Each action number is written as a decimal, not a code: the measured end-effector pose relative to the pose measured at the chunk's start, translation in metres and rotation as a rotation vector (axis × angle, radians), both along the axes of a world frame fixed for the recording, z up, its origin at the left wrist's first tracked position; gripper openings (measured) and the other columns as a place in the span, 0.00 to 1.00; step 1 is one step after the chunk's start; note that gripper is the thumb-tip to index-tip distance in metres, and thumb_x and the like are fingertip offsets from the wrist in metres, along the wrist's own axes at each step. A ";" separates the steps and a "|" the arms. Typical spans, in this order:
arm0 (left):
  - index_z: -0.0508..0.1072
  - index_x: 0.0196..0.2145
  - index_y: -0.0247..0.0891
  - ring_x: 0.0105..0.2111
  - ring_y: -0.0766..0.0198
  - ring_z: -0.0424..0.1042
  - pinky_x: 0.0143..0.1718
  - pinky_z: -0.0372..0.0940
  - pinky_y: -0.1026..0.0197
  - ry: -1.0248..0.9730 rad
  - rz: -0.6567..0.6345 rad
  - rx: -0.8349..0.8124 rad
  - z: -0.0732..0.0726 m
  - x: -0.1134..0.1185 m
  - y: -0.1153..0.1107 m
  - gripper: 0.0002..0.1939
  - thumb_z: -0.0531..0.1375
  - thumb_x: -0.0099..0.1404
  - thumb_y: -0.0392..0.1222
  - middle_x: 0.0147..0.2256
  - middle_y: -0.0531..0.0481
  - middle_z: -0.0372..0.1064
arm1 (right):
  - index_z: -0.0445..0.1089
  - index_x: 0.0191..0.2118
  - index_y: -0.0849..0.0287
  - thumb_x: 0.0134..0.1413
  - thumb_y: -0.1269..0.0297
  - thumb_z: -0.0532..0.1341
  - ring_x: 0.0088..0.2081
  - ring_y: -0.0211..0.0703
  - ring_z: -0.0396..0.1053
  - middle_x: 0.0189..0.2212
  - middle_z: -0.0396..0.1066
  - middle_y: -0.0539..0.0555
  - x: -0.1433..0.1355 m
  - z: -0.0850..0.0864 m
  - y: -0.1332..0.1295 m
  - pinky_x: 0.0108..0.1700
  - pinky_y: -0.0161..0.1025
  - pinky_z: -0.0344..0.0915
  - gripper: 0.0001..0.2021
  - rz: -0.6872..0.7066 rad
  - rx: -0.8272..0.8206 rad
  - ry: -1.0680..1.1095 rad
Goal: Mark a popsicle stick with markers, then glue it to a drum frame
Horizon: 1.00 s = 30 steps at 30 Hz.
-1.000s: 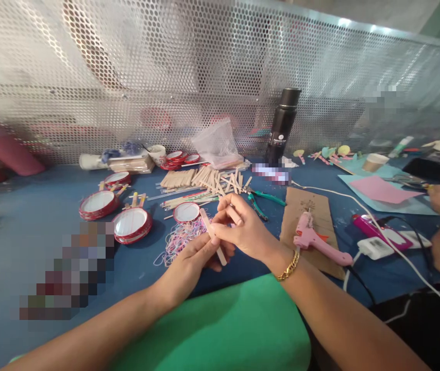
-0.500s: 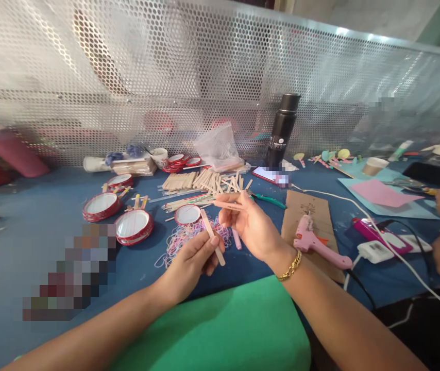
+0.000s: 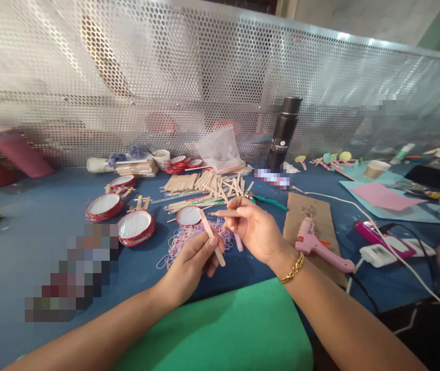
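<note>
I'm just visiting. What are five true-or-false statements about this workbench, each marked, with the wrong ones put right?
1. The left hand holds a flat stick. True.
2. The right hand is empty. False: the right hand holds a pen-like marker.
3. The pink glue gun rests partly on cardboard. True.
4. The black bottle lies on its side. False: the black bottle stands upright.
5. A heap of pastel loops lies on the blue table. True.
</note>
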<state>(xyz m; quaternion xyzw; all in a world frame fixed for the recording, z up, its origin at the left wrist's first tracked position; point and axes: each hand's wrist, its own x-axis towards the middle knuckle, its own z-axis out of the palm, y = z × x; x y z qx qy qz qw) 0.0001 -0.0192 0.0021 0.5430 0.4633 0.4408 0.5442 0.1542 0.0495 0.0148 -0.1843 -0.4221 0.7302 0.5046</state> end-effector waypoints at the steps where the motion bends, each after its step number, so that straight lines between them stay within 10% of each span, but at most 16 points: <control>1: 0.70 0.29 0.37 0.17 0.72 0.59 0.19 0.50 0.66 0.001 -0.001 0.005 0.000 0.000 0.000 0.20 0.57 0.67 0.58 0.20 0.56 0.64 | 0.72 0.31 0.58 0.50 0.70 0.59 0.28 0.37 0.63 0.26 0.66 0.49 0.000 0.000 0.000 0.34 0.36 0.62 0.04 -0.008 0.016 -0.019; 14: 0.68 0.30 0.38 0.15 0.72 0.60 0.18 0.52 0.67 0.040 -0.008 -0.027 -0.005 0.002 0.002 0.19 0.57 0.67 0.57 0.19 0.58 0.64 | 0.62 0.27 0.56 0.54 0.71 0.58 0.22 0.34 0.60 0.20 0.62 0.45 0.001 0.006 -0.018 0.26 0.35 0.57 0.07 -0.483 0.689 -0.593; 30: 0.67 0.27 0.39 0.15 0.72 0.60 0.18 0.52 0.67 0.078 0.031 -0.032 -0.002 0.003 0.003 0.21 0.57 0.67 0.59 0.19 0.58 0.64 | 0.62 0.28 0.56 0.57 0.70 0.57 0.25 0.36 0.62 0.23 0.65 0.46 -0.001 0.000 -0.013 0.29 0.35 0.58 0.08 -0.503 0.725 -0.630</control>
